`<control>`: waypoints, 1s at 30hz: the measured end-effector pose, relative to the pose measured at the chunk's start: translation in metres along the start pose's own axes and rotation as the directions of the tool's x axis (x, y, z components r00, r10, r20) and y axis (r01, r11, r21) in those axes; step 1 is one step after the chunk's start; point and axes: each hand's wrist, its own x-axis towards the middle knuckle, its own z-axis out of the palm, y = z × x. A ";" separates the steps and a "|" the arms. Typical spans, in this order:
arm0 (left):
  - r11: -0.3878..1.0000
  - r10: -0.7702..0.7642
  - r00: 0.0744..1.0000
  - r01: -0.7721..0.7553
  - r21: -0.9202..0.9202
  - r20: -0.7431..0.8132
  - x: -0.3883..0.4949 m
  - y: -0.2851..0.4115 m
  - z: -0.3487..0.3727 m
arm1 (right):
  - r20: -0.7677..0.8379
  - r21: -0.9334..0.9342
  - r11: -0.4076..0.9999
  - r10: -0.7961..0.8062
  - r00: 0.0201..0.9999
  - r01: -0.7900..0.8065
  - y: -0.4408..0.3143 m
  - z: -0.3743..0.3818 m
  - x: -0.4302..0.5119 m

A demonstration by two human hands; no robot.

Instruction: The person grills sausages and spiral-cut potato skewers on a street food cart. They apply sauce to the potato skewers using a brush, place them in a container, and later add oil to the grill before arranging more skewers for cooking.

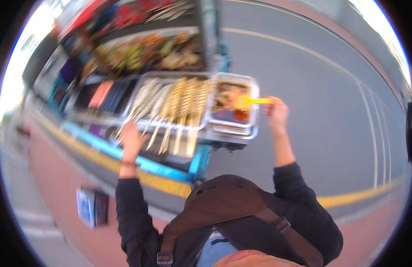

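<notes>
My right hand (277, 112) grips the handle of a yellow plastic strainer scoop (244, 101). Its perforated head rests among brownish food pieces (226, 95) in dark sauce inside a metal pan (254, 115). Over the stick ends at the near left of a metal tray (174, 75) is my left hand (131, 135), thumb spread; blur hides whether its fingers hold a stick. Golden spiral-cut food skewers (187, 96) fill the tray's right part, with greyish-white skewers (146, 95) on the left. Their bare wooden sticks (179, 137) stick out over the near rim.
Left of the tray lie pink sticks (101, 93) and dark strips (116, 96). Behind it, a shelf holds assorted food (152, 50). The cart's blue frame (159, 167) borders the near side. A box (91, 207) stands on the red pavement; road (312, 116) lies right.
</notes>
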 end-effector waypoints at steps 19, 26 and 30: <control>-0.020 -0.067 0.937 0.342 -0.939 0.343 -0.033 0.081 -0.086 | -0.129 -0.002 0.991 0.132 0.983 -0.133 -0.023 -0.006 -0.020; -0.348 0.289 0.806 0.591 -0.728 0.516 -0.050 0.237 -0.078 | -0.077 -0.381 0.924 -0.076 0.994 0.041 -0.037 0.002 -0.017; -0.416 0.357 0.729 0.684 -0.599 0.584 -0.041 0.281 -0.056 | -0.028 -0.526 0.836 -0.201 0.979 0.156 -0.028 0.005 -0.011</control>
